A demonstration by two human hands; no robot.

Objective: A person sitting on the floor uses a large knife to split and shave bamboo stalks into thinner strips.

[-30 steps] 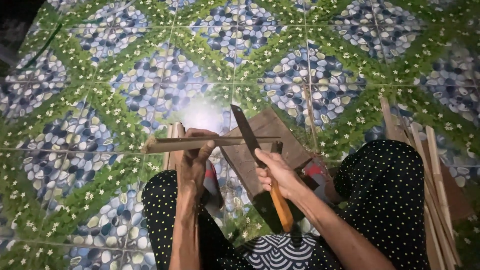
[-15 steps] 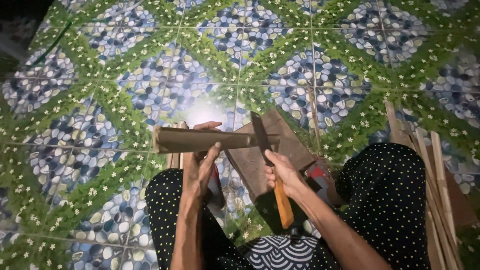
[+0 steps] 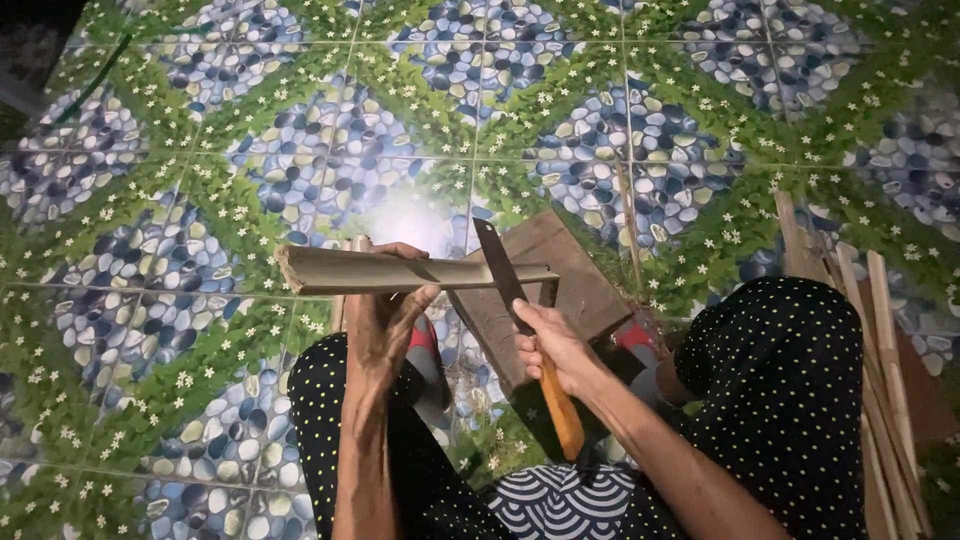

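I see a floor [image 3: 200, 120] tiled with blue-grey pebbles, green leaves and white flowers. The trousers [image 3: 790, 400] are black with pale dots, the knife handle [image 3: 560, 410] orange, the bamboo strip [image 3: 400, 272] tan.

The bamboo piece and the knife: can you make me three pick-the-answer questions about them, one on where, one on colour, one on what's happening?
1. Where does the pale split bamboo piece lie?
A. flat on the floor
B. held crosswise in the left hand
C. on the right knee

2. What colour is the handle of the dark-bladed knife?
A. orange-brown
B. blue
C. white

3. What is the knife blade doing?
A. lying on the patterned pebble-and-leaf floor tiles
C. tucked among the thin wooden strips
B. set into the right end of the bamboo, gripped by the right hand

Answers: 1 B, the fingers wrap the bamboo in the air above the tiles. 2 A, the handle below the fist is orange-brown. 3 B, the blade crosses the bamboo's split end.
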